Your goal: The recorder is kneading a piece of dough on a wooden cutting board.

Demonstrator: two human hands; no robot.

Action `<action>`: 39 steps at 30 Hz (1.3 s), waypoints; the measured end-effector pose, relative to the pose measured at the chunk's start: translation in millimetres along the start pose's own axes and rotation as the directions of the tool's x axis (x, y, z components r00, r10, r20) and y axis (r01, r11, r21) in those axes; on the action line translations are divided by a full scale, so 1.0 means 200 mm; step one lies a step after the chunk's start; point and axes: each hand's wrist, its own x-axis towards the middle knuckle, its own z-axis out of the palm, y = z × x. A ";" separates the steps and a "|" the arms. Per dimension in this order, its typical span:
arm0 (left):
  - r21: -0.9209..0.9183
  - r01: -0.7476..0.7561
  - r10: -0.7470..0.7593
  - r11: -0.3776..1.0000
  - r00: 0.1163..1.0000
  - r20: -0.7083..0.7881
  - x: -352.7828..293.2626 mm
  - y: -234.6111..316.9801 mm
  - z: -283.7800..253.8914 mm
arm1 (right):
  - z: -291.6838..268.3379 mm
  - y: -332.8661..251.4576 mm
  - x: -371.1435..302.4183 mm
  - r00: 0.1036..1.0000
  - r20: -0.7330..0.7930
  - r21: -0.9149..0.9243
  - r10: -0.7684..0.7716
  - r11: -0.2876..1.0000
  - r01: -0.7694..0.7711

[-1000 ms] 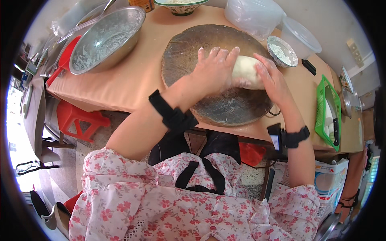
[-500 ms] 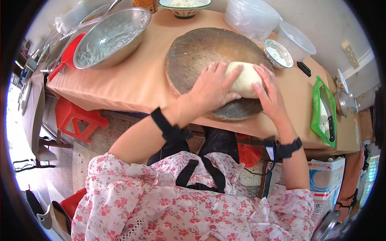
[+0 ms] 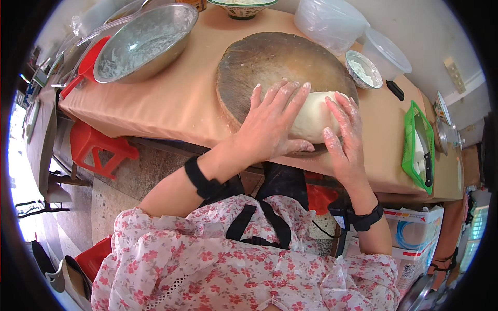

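A smooth, pale lump of dough (image 3: 314, 122) lies on the near right part of a round wooden board (image 3: 259, 65). My left hand (image 3: 270, 122) cups the dough's left end, its long fingers stretched apart at the far side and its thumb at the near side. Against the right end rests my right hand (image 3: 346, 142), with curved fingers on top and the thumb lower down. White flour marks the fingers of both hands. The dough's left end is partly hidden behind my left hand.
A floury metal basin (image 3: 145, 49) and red scoop (image 3: 88, 65) stand at the left. Beyond the board are a patterned bowl (image 3: 243, 8), plastic tubs (image 3: 329, 23) and a bowl of white powder (image 3: 363, 70). A green basket (image 3: 412, 150) holding a black-handled knife (image 3: 428, 168) sits at the right.
Both hands and the dough have come closer to me over the board. My left fingers have spread wider, and my right hand has turned with its thumb now lower on the dough.
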 end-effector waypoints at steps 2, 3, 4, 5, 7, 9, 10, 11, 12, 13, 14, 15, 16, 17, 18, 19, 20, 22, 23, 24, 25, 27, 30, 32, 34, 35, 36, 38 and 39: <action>0.008 0.007 -0.007 1.000 1.000 -0.007 0.02 -0.05 0.05 | 0.04 0.00 0.04 1.000 0.018 -0.081 -0.023 0.996 0.024; -0.075 0.056 -0.052 0.996 0.997 0.058 0.04 -0.06 0.06 | 0.04 0.01 0.06 0.999 0.028 -0.178 -0.032 0.983 0.037; -0.152 0.111 -0.092 0.982 0.988 0.126 0.05 -0.06 0.07 | 0.05 0.05 0.08 0.999 0.028 -0.180 -0.021 0.983 0.026; -0.159 0.112 -0.091 0.981 0.987 0.134 0.06 -0.06 0.08 | 0.07 0.10 0.12 0.999 0.039 -0.155 -0.019 0.988 0.024; -0.155 0.120 -0.105 0.981 0.990 0.098 0.08 -0.07 0.10 | 0.08 0.19 0.20 0.998 0.056 -0.117 -0.016 0.993 0.022; -0.154 0.178 -0.159 0.972 0.979 0.132 0.13 -0.06 0.10 | 0.06 0.25 0.30 0.981 0.186 0.047 0.059 0.997 -0.069; -0.151 0.230 -0.205 0.961 0.965 0.161 0.15 -0.06 0.10 | 0.06 0.28 0.34 0.980 0.189 0.050 0.062 0.996 -0.073; -0.151 0.233 -0.208 0.961 0.964 0.165 0.16 -0.06 0.10 | 0.06 0.30 0.37 0.955 0.249 0.140 0.161 0.970 -0.200; -0.151 0.253 -0.223 0.956 0.957 0.187 0.17 -0.06 0.10 | 0.06 0.31 0.40 0.916 0.315 0.219 0.248 0.920 -0.325; -0.150 0.271 -0.238 0.951 0.949 0.209 0.18 -0.07 0.09 | 0.07 0.30 0.42 0.902 0.305 0.233 0.306 0.894 -0.382; -0.151 0.272 -0.238 0.950 0.948 0.209 0.18 -0.07 0.09 | 0.08 0.32 0.44 0.902 0.306 0.233 0.306 0.894 -0.382; -0.144 0.283 -0.250 0.948 0.945 0.212 0.18 -0.07 0.09 | 0.10 0.35 0.46 0.866 0.306 0.324 0.395 0.813 -0.485; -0.138 0.294 -0.261 0.946 0.941 0.214 0.18 -0.07 0.08 | 0.11 0.37 0.46 0.820 0.314 0.409 0.478 0.712 -0.571; -0.139 0.292 -0.260 0.946 0.942 0.210 0.18 -0.06 0.08 | 0.10 0.38 0.46 0.822 0.312 0.408 0.476 0.714 -0.568; -0.146 0.314 -0.278 0.938 0.934 0.224 0.18 -0.06 0.10 | 0.10 0.39 0.45 0.821 0.291 0.377 0.491 0.730 -0.570; -0.153 0.335 -0.294 0.930 0.926 0.236 0.18 -0.05 0.10 | 0.09 0.39 0.45 0.821 0.267 0.345 0.505 0.746 -0.570; -0.156 0.333 -0.294 0.930 0.928 0.229 0.17 -0.05 0.11 | 0.08 0.39 0.44 0.824 0.264 0.341 0.501 0.751 -0.566; -0.143 0.322 -0.286 0.936 0.932 0.225 0.15 -0.05 0.12 | 0.08 0.37 0.43 0.767 0.287 0.271 0.573 0.720 -0.639; -0.144 0.320 -0.286 0.936 0.934 0.216 0.14 -0.05 0.11 | 0.07 0.35 0.42 0.772 0.285 0.268 0.568 0.726 -0.633; -0.143 0.305 -0.273 0.941 0.940 0.206 0.12 -0.05 0.11 | 0.07 0.30 0.39 0.827 0.238 0.242 0.510 0.793 -0.559; -0.142 0.289 -0.259 0.947 0.946 0.197 0.10 -0.05 0.11 | 0.07 0.26 0.36 0.874 0.193 0.211 0.446 0.851 -0.481; -0.136 0.276 -0.248 0.952 0.950 0.193 0.09 -0.05 0.10 | 0.05 0.20 0.32 0.914 0.128 0.158 0.384 0.902 -0.401; -0.113 0.267 -0.242 0.957 0.950 0.196 0.05 -0.06 0.09 | 0.03 0.06 0.25 0.973 0.065 0.049 0.221 0.973 -0.225; -0.104 0.269 -0.244 0.958 0.949 0.200 0.03 -0.07 0.08 | 0.03 -0.06 0.21 0.990 0.065 -0.011 0.126 0.992 -0.126; -0.095 0.269 -0.246 0.959 0.949 0.199 0.01 -0.06 0.08 | 0.04 -0.16 0.17 0.996 0.032 -0.257 -0.084 0.962 0.090; -0.100 0.265 -0.241 0.959 0.950 0.198 -0.01 -0.06 0.08 | 0.05 -0.20 0.16 0.996 0.030 -0.263 -0.082 0.961 0.087; -0.132 0.251 -0.230 0.959 0.961 0.156 -0.03 -0.06 0.08 | 0.06 -0.22 0.15 0.988 0.051 -0.315 -0.147 0.936 0.155; -0.164 0.239 -0.223 0.957 0.968 0.113 -0.07 -0.07 0.10 | 0.09 -0.24 0.15 0.975 0.079 -0.363 -0.208 0.905 0.223; -0.145 0.209 -0.204 0.967 0.978 0.051 -0.08 -0.07 0.11 | 0.10 -0.25 0.16 0.959 0.108 -0.403 -0.261 0.871 0.282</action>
